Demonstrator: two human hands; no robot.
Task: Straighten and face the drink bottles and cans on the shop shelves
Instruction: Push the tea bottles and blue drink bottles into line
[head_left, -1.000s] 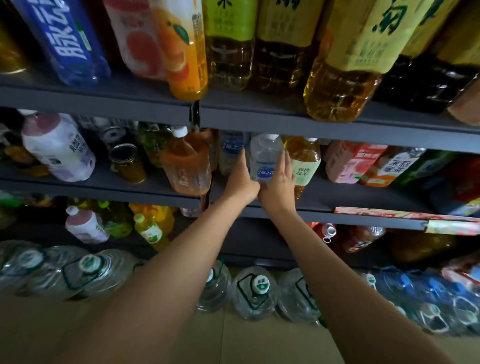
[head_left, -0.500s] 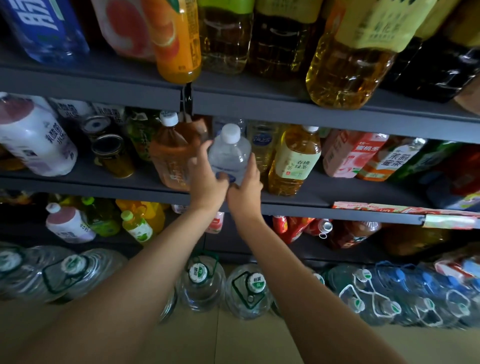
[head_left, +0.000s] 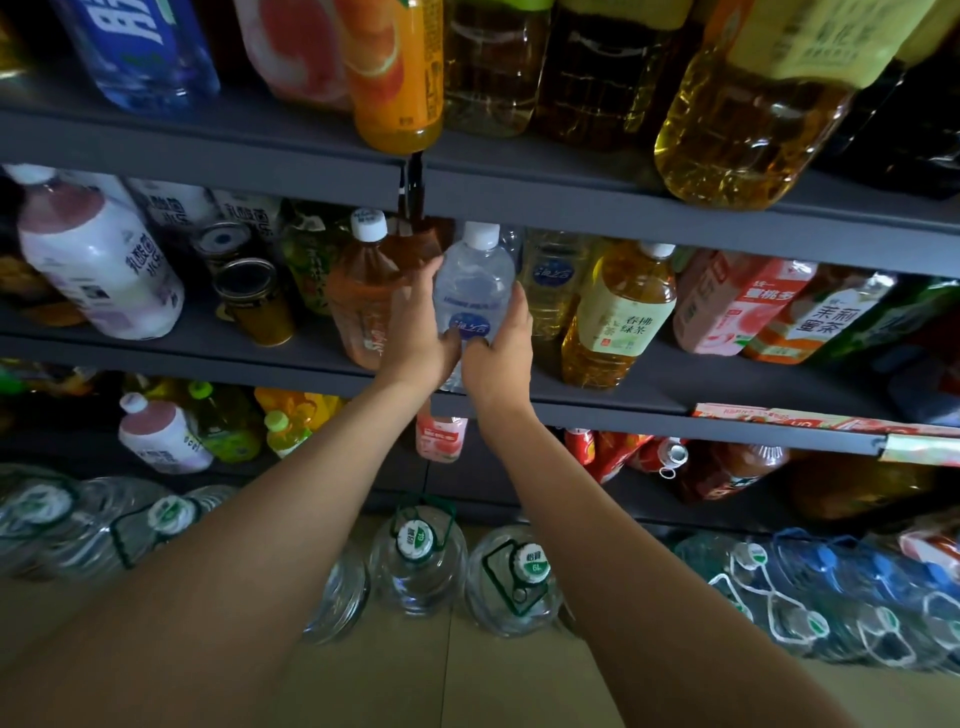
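where the middle shelf begins at the far left, a white-and-pink milky drink bottle leans with its label tilted, and two round tins stand just beside it, one behind the other. next comes a green-labelled bottle set further back, then an amber tea bottle with a white cap, which stands right against the left hand. that hand's fingers curl round the left side of a clear water bottle, and the right hand grips it from the right, fingers wrapped up its side, so both palms clasp the lower half. the water bottle stands upright at the front edge of the middle shelf, near the join of the two shelf sections, its white cap up and a blue round logo facing out; the print on it is too small to read. behind it to the right sits another bottle with a blue logo. just beside that stands a yellow tea bottle whose pale green label reads 绿茶. further right lie a pink peach tea carton and a carton marked 茉莉蜜茶, both tipped over. above, on the top shelf, an orange juice bottle overhangs the edge. below, on the floor, large water jugs stand in a row, one cap marked 6l.
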